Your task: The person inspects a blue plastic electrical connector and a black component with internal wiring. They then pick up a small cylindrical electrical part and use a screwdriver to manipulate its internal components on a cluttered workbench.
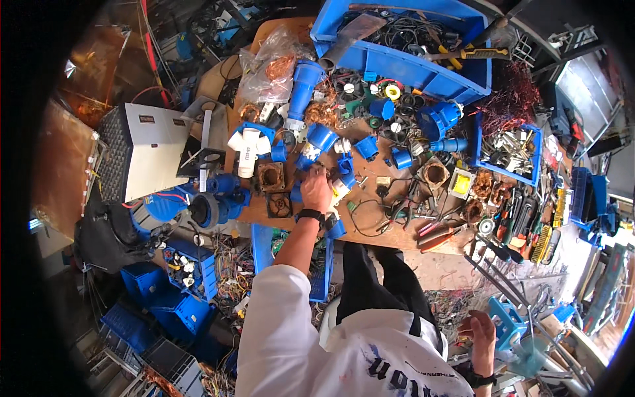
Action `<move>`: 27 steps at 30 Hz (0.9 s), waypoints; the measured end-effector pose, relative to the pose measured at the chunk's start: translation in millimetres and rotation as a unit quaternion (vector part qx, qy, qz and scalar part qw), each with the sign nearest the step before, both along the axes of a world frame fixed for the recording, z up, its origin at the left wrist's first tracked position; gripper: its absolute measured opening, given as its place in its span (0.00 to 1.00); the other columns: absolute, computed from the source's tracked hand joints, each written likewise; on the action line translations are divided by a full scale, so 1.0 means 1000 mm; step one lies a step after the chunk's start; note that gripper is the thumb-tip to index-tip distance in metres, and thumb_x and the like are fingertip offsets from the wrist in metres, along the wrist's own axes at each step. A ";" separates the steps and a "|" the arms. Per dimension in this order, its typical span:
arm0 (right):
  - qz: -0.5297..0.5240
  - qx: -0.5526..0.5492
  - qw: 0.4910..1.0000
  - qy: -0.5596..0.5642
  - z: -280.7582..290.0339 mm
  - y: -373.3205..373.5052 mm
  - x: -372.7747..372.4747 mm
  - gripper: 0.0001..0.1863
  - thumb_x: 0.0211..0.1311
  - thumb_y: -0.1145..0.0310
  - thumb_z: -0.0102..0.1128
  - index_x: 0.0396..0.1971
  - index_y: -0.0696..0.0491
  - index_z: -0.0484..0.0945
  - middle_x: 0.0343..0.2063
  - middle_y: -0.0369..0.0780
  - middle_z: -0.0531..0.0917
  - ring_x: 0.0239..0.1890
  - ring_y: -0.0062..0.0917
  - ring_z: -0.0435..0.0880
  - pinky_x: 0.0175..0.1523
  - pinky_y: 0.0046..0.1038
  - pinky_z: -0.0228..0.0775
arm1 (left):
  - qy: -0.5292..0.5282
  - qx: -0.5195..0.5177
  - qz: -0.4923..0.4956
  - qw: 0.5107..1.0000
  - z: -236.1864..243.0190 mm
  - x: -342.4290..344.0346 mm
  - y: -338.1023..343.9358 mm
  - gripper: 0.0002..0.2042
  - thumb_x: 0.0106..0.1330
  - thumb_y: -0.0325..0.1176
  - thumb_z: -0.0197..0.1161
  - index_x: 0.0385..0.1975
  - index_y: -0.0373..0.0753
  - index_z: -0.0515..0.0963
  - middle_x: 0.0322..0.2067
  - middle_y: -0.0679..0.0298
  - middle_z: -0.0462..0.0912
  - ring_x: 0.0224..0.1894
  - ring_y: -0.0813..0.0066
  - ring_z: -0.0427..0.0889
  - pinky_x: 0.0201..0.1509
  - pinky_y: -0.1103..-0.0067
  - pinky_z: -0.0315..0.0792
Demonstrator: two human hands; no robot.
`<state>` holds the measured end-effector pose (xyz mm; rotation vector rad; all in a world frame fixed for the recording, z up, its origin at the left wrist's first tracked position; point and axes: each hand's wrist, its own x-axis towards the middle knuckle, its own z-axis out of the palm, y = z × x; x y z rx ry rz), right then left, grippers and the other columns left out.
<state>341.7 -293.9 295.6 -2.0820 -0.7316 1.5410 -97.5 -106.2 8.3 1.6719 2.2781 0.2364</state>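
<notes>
Nearest the camera was the person's white T-shirt [291, 351], dark lettering across its front, with dark trousers [380, 278] below it, close to the edge of the wooden counter [253, 213]. That counter was crowded. A large blue crate [410, 71] of black cables stood at its far side, a tool with a yellow-and-black handle [486, 53] lying across the rim. A clear plastic bag [264, 63] lay at the far left, and a small blue tray [508, 175] held metal parts on the right, beside a tangle of fine red wire [508, 96]. Orange-handled pliers [440, 238] lay near the front edge. In the room around, a white-fronted case [155, 149] stood on the left, blue bins [182, 311] were grouped lower down, and a light-blue stool [506, 321] stood at the lower right.

The left arm stretched forward over the counter, with a black band [311, 214] around the wrist. The left hand [317, 190] was bent downward, knuckles up, just beside a blue-and-white connector [341, 187]; its fingertips were hidden, so whether it pinched anything could not be told. A white T-shaped fitting [249, 152] lay to its left. The right hand [477, 331] hung well apart from the counter's edge, fingers loosely curved and parted.
</notes>
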 end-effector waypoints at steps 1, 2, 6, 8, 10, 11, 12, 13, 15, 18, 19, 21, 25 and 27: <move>-0.008 0.003 1.000 0.005 0.001 -0.005 -0.001 0.17 0.68 0.60 0.56 0.47 0.57 0.75 0.31 0.39 0.83 0.29 0.21 0.83 0.34 0.23 0.77 | -0.006 0.007 -0.007 1.000 -0.005 -0.002 0.001 0.18 0.57 0.33 0.66 0.48 0.40 0.77 0.46 0.54 0.77 0.45 0.54 0.80 0.47 0.65 0.76; -0.016 0.006 1.000 0.011 0.002 -0.007 -0.002 0.17 0.68 0.60 0.57 0.47 0.57 0.76 0.31 0.39 0.83 0.29 0.21 0.83 0.34 0.23 0.77 | -0.011 0.015 -0.013 1.000 -0.012 -0.005 0.002 0.17 0.56 0.32 0.66 0.47 0.40 0.77 0.46 0.54 0.77 0.45 0.54 0.81 0.47 0.65 0.77; -0.041 0.015 0.999 0.025 0.008 -0.009 -0.015 0.15 0.68 0.61 0.57 0.46 0.57 0.76 0.31 0.38 0.83 0.29 0.21 0.83 0.34 0.22 0.77 | 0.008 0.042 -0.047 0.998 -0.019 -0.017 0.001 0.13 0.56 0.32 0.64 0.41 0.39 0.79 0.40 0.54 0.77 0.37 0.56 0.82 0.40 0.65 0.76; -0.036 0.031 0.999 0.026 0.016 -0.007 -0.024 0.14 0.69 0.62 0.56 0.45 0.57 0.76 0.31 0.38 0.83 0.29 0.21 0.83 0.34 0.22 0.77 | 0.003 0.053 -0.064 0.997 0.004 -0.015 -0.001 0.11 0.58 0.33 0.63 0.39 0.39 0.78 0.38 0.54 0.77 0.36 0.54 0.82 0.40 0.65 0.76; -0.047 0.043 0.997 0.042 0.017 -0.010 -0.027 0.14 0.69 0.62 0.56 0.45 0.57 0.76 0.31 0.38 0.83 0.29 0.20 0.83 0.34 0.22 0.77 | -0.010 0.067 -0.088 0.994 0.063 -0.009 0.001 0.11 0.59 0.33 0.62 0.39 0.38 0.77 0.37 0.53 0.77 0.36 0.55 0.82 0.41 0.65 0.76; -0.042 0.038 0.998 0.031 0.014 -0.013 -0.023 0.14 0.69 0.63 0.56 0.45 0.58 0.76 0.30 0.38 0.83 0.29 0.20 0.83 0.35 0.23 0.77 | 0.006 0.073 -0.101 0.992 0.086 -0.009 0.001 0.12 0.59 0.34 0.62 0.41 0.38 0.77 0.35 0.53 0.77 0.38 0.54 0.81 0.42 0.64 0.76; -0.040 0.044 0.997 0.043 0.012 -0.014 -0.023 0.14 0.69 0.63 0.56 0.45 0.58 0.76 0.31 0.38 0.83 0.29 0.20 0.83 0.35 0.23 0.77 | -0.026 0.114 -0.110 0.987 0.108 -0.010 -0.001 0.14 0.58 0.35 0.64 0.43 0.40 0.77 0.36 0.53 0.78 0.39 0.54 0.81 0.42 0.64 0.76; -0.037 0.050 0.997 0.056 0.012 -0.013 -0.020 0.14 0.69 0.63 0.56 0.45 0.58 0.76 0.31 0.38 0.83 0.30 0.20 0.83 0.35 0.23 0.77 | -0.058 0.118 -0.107 0.986 0.139 -0.012 -0.002 0.17 0.55 0.31 0.66 0.46 0.43 0.77 0.40 0.55 0.80 0.38 0.54 0.82 0.42 0.65 0.76; -0.059 0.063 0.991 0.102 0.015 -0.008 -0.016 0.12 0.68 0.67 0.57 0.45 0.58 0.76 0.31 0.38 0.83 0.31 0.20 0.83 0.35 0.22 0.76 | -0.102 0.169 -0.059 0.979 0.239 -0.006 -0.002 0.12 0.58 0.33 0.65 0.42 0.41 0.79 0.35 0.57 0.83 0.35 0.59 0.83 0.39 0.69 0.76; -0.017 0.087 0.992 0.091 0.023 0.001 0.003 0.15 0.69 0.69 0.56 0.51 0.62 0.73 0.34 0.39 0.83 0.35 0.22 0.82 0.41 0.23 0.75 | -0.085 0.376 -0.082 0.919 0.388 -0.001 -0.010 0.12 0.60 0.29 0.65 0.44 0.41 0.80 0.32 0.63 0.83 0.32 0.75 0.81 0.38 0.78 0.76; 0.012 0.093 0.992 0.088 0.036 0.009 0.008 0.16 0.70 0.70 0.55 0.51 0.62 0.73 0.36 0.40 0.82 0.36 0.22 0.82 0.42 0.25 0.75 | -0.079 0.408 -0.097 0.904 0.434 0.004 -0.019 0.11 0.60 0.29 0.65 0.43 0.40 0.80 0.33 0.63 0.83 0.33 0.73 0.81 0.39 0.77 0.76; 0.048 0.108 0.988 0.097 0.043 0.021 0.018 0.15 0.69 0.70 0.55 0.51 0.60 0.73 0.39 0.40 0.82 0.39 0.21 0.81 0.43 0.25 0.75 | -0.136 0.381 -0.095 0.909 0.496 -0.008 -0.032 0.11 0.60 0.30 0.65 0.43 0.39 0.80 0.34 0.62 0.83 0.34 0.70 0.82 0.40 0.74 0.77; 0.059 0.184 0.972 0.135 0.039 0.027 0.035 0.14 0.69 0.71 0.54 0.50 0.62 0.73 0.35 0.40 0.83 0.34 0.22 0.82 0.41 0.24 0.76 | -0.255 0.245 -0.152 0.923 0.499 0.047 -0.023 0.11 0.60 0.31 0.65 0.41 0.38 0.81 0.36 0.61 0.83 0.36 0.64 0.83 0.43 0.68 0.78; 0.066 0.206 0.961 0.170 0.053 0.041 0.025 0.13 0.69 0.72 0.54 0.49 0.63 0.73 0.34 0.40 0.82 0.33 0.22 0.81 0.40 0.24 0.75 | -0.255 0.177 -0.165 0.936 0.493 0.127 -0.023 0.12 0.56 0.27 0.68 0.40 0.37 0.80 0.34 0.61 0.82 0.36 0.70 0.83 0.41 0.75 0.77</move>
